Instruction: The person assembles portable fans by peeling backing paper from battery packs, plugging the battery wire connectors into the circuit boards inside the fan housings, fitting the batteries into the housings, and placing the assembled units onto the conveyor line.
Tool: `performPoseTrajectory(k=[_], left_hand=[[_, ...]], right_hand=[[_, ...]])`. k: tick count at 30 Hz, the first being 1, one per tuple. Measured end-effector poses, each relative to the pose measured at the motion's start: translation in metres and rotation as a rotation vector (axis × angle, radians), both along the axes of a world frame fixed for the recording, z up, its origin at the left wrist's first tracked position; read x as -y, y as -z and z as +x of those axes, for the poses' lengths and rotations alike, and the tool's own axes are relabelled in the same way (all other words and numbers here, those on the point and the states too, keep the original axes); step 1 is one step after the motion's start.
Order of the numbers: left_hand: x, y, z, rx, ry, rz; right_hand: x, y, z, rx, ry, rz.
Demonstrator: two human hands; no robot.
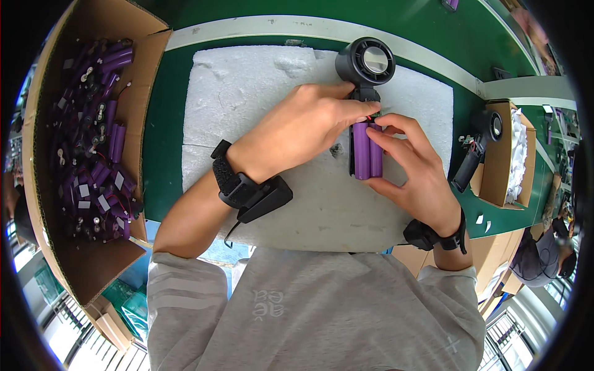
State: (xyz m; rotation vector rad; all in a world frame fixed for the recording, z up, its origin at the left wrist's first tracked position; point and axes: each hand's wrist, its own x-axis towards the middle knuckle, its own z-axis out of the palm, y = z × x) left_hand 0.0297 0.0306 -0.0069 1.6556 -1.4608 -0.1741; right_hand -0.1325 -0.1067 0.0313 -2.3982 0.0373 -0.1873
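A black handheld fan point(350, 65) lies on a white foam board, its round head pointing away from me and its handle toward me. Two purple cylindrical cells, a battery pack point(361, 151), sit side by side at the handle. My left hand point(291, 127) is closed at the fan's neck, its thumb and finger by a small board and a red wire. My right hand point(421, 170) is closed round the right side of the battery pack, with the thumb at its near end and fingertips near the wire. The fingers partly hide the handle's upper end.
At the left stands a cardboard box point(139, 102) full of purple battery packs point(102, 176). The foam board point(241, 86) rests on a green table point(164, 179). On the right are another black fan point(467, 164) and a small carton point(495, 176) with white stuff inside.
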Motion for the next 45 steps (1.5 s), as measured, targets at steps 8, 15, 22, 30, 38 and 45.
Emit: performPoseTrajectory(k=[8, 15, 22, 30, 38, 45], left_hand=[[0.003, -0.002, 0.001, -0.072, -0.009, -0.034], [0.001, -0.005, 0.003, -0.184, -0.025, 0.075], [0.001, -0.007, 0.005, -0.286, -0.025, 0.105], [0.002, -0.006, 0.007, -0.316, -0.009, 0.117], [0.001, -0.002, 0.013, -0.39, 0.031, 0.164], [0.001, 0.001, 0.016, -0.402, 0.059, 0.154]], right_hand=[[0.002, 0.011, -0.002, 0.119, -0.028, -0.037], [0.0, 0.013, 0.001, 0.148, -0.016, -0.087], [0.007, 0.016, 0.0, 0.083, -0.009, 0.024], [0.003, 0.02, 0.001, 0.128, -0.007, -0.008], [0.008, 0.018, 0.007, 0.094, -0.054, 0.084], [0.011, 0.019, 0.006, 0.081, -0.088, 0.078]])
